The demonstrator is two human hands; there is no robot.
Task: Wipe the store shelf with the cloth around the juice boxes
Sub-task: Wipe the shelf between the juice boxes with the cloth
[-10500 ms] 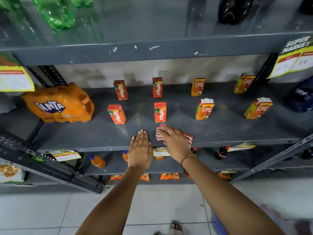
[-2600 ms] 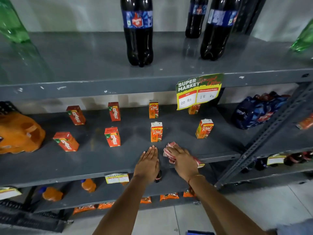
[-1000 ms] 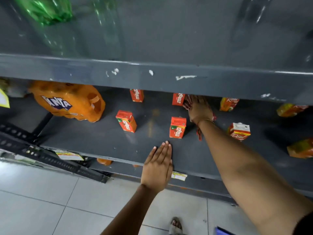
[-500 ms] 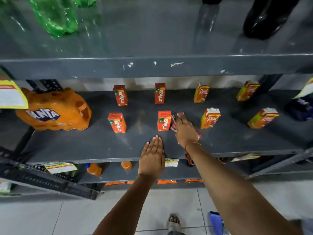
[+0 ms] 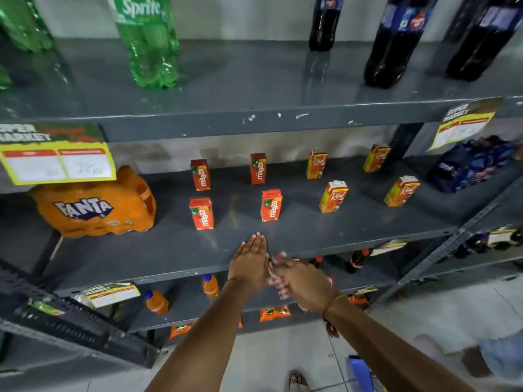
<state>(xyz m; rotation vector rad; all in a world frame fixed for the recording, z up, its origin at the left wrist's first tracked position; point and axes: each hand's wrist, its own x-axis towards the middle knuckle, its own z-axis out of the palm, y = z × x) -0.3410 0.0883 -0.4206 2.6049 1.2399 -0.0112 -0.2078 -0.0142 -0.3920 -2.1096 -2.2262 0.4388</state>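
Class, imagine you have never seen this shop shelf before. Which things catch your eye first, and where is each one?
The orange Fanta pack sits at the left end of the middle shelf, with eight small juice boxes spaced in two rows to its right. At the shelf's front edge the left hand lies flat, and the right hand beside it grips a red-and-white cloth. Above stand green Sprite bottles and dark cola bottles.

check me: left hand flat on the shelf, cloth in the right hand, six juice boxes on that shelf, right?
Not six. The head view shows eight juice boxes on the shelf, in two rows of four. The rest holds: left hand flat at the front edge, cloth in the right hand.
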